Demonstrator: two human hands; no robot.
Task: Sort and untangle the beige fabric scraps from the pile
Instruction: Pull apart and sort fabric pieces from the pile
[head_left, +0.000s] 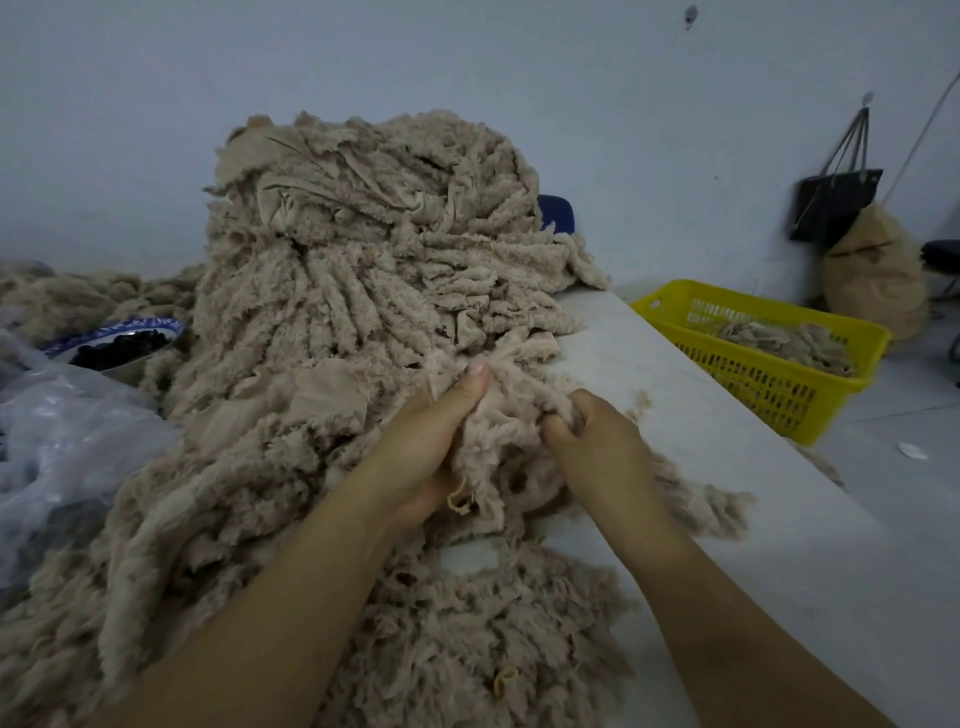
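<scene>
Clenched around the same clump, my left grip (431, 441) and right grip (592, 441) sit close together. Between them they hold one beige scrap (498, 447), the left with its thumb laid up along the cloth's top edge and the right with its fingers curled into the fuzzy side. The scrap lies at the near foot of the pile (363, 260), which rises from my 12 o'clock round to 10 and spills down past my left forearm. More loose scraps are spread at 6 o'clock on the bench (753, 519). I judge this stuff to be very light, limp and fleecy. It should not slip, but its shaggy edges catch on the neighbouring pieces, so a hard tug would probably drag the heap along. I would hold the smooth backing near an edge with one grip and tease the pile side free with the other. A thin loop of cord (460, 501) hangs below my left palm and could snag. At 2 o'clock a yellow basket (753, 379) holds a few scraps and looks like the place for sorted pieces. A blue-and-white bowl (117, 327) sits at 10 o'clock, and clear plastic sheeting (62, 441) lies at 9.
</scene>
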